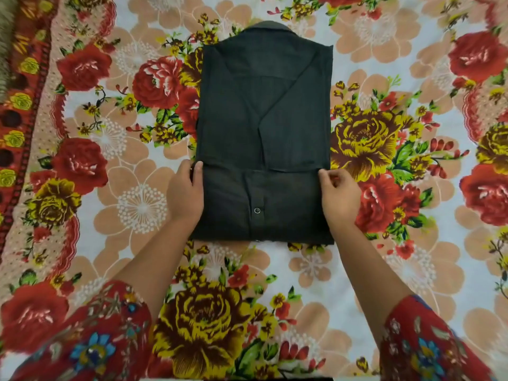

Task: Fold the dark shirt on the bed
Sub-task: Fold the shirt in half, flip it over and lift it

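Floral bedsheet (384, 270) surrounds the dark shirt (264, 119) — folded.

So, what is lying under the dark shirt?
The dark shirt lies on the flowered bedsheet, which shows all around it. The part directly beneath, and anything else there, is covered.

No txt, label, brand or no. can be read anywhere: none is seen on the dark grey folded shirt (264, 127), its small round button (257, 210), or the red, yellow & peach floral printed bedsheet (384, 64).
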